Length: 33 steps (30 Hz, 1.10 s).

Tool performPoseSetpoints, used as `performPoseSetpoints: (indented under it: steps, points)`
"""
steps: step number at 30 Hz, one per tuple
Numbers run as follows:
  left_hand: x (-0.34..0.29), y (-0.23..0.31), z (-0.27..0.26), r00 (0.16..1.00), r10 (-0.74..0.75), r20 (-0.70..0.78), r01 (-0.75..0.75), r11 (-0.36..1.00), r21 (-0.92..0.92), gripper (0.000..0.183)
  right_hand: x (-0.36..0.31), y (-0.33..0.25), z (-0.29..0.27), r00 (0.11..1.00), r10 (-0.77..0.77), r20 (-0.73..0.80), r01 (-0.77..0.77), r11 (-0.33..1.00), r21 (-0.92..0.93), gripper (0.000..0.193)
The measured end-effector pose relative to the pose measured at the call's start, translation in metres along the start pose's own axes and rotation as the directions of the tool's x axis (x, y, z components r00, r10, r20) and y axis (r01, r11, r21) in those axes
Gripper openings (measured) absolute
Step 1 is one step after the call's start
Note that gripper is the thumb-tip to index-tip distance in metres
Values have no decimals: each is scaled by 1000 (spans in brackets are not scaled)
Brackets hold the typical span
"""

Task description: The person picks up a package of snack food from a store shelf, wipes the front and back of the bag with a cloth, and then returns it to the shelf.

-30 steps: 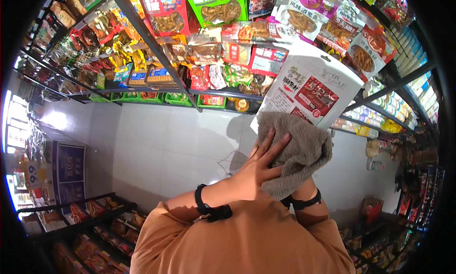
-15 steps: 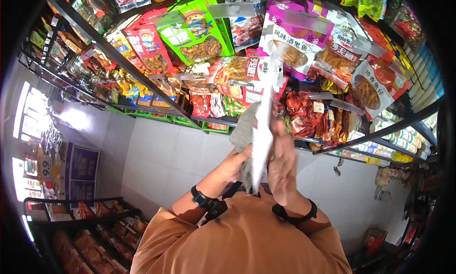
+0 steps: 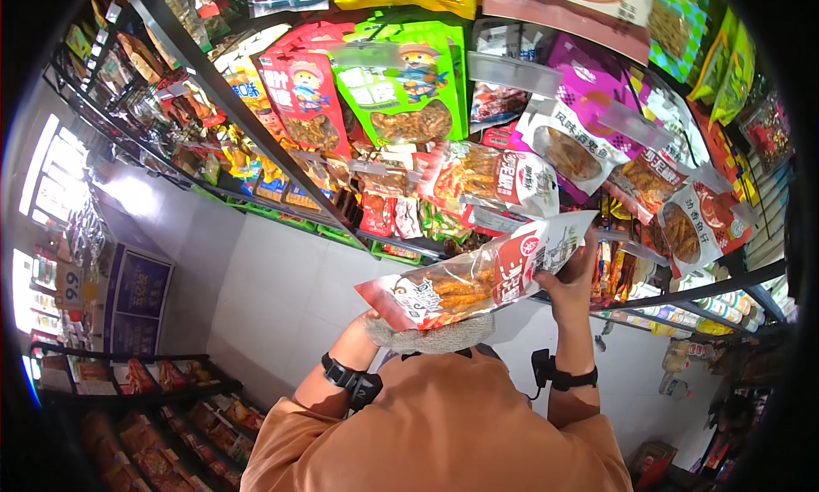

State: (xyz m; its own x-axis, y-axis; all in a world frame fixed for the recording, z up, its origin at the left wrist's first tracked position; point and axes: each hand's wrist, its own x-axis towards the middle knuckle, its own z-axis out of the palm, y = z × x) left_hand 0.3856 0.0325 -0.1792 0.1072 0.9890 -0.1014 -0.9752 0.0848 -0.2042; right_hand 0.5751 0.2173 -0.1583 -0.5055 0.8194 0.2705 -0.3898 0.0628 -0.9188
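Observation:
A clear-windowed snack bag (image 3: pixel 465 283) with red and white ends and orange-brown strips inside lies tilted across the front of my body. My right hand (image 3: pixel 572 287) grips its upper right end, thumb on the front and the other fingers mostly hidden behind. Under the bag's lower edge stretches a grey cloth (image 3: pixel 439 337). My left hand (image 3: pixel 357 337) is closed on the cloth at the bag's lower left end; its fingers are largely hidden by cloth and bag. A similar bag (image 3: pixel 490 178) hangs on the rack just beyond.
Hanging snack bags fill the rack ahead, among them a green one (image 3: pixel 401 87), a red one (image 3: pixel 303 95) and a purple-and-white one (image 3: pixel 576 134). A black rack post (image 3: pixel 239 108) slants at the left. Another shelf of packets (image 3: pixel 145 377) stands at lower left.
The bag has turned from edge-on and upright to lying slanted, its front showing. My hands have moved apart, the right one outward and the left one lower with the cloth. The view has shifted.

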Motion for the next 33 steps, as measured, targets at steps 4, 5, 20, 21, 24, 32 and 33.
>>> performPoseSetpoints:
  steps: [4,5,20,21,24,32,33]
  points:
    - [-8,44,-14,974,166,-156,-29,769,639,57,14,13,7,971,204,-126,-191,976,107,54]
    - [-13,52,-12,955,192,-226,47,655,754,50,21,14,16,953,201,-226,-166,973,163,49]
    - [-122,139,-53,906,378,-192,-14,480,877,46,124,41,27,820,150,-552,-140,988,60,44]
    - [-112,138,-54,919,347,-185,3,465,885,46,126,54,8,833,29,-552,-101,990,-100,46]
    - [-76,128,-44,956,259,-138,24,399,917,47,124,55,0,856,-294,-425,-75,743,-666,47]
    - [-63,86,-53,910,372,-181,44,348,936,49,107,4,-44,743,-648,-167,107,361,-926,42]
    - [-63,78,-57,896,404,-186,37,348,937,50,108,-4,-58,691,-693,-205,76,351,-933,45]
